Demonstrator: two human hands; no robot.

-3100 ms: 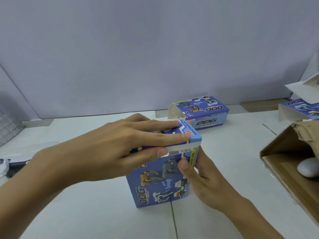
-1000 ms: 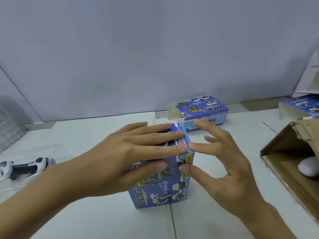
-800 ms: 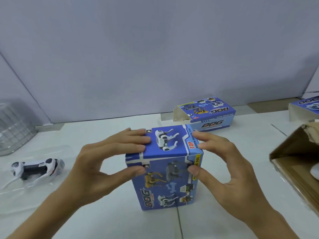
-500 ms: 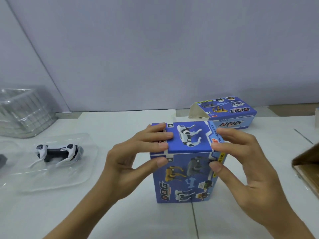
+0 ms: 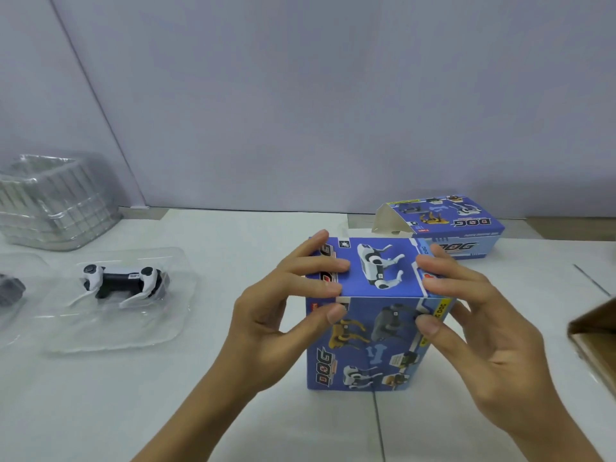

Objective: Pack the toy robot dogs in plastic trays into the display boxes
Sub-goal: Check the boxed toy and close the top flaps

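A blue display box [image 5: 376, 328] stands upright on the white table, its top flap closed. My left hand [image 5: 283, 311] grips its upper left corner, fingers on the top and thumb on the front face. My right hand [image 5: 466, 321] grips the upper right corner the same way. To the left, a white and black toy robot dog [image 5: 123, 285] lies on its side in a clear plastic tray [image 5: 110, 331]. A second blue display box [image 5: 446, 225] lies on its side behind, with its left end flap open.
A stack of clear plastic trays [image 5: 53, 201] sits at the back left. A dark grey object [image 5: 10, 290] shows at the left edge. A brown cardboard box [image 5: 596, 338] juts in at the right edge. A grey wall runs behind the table.
The top flap was pressed shut and both hands settled on the box's upper corners. The view swung left, bringing the dog in its tray and the tray stack into sight.
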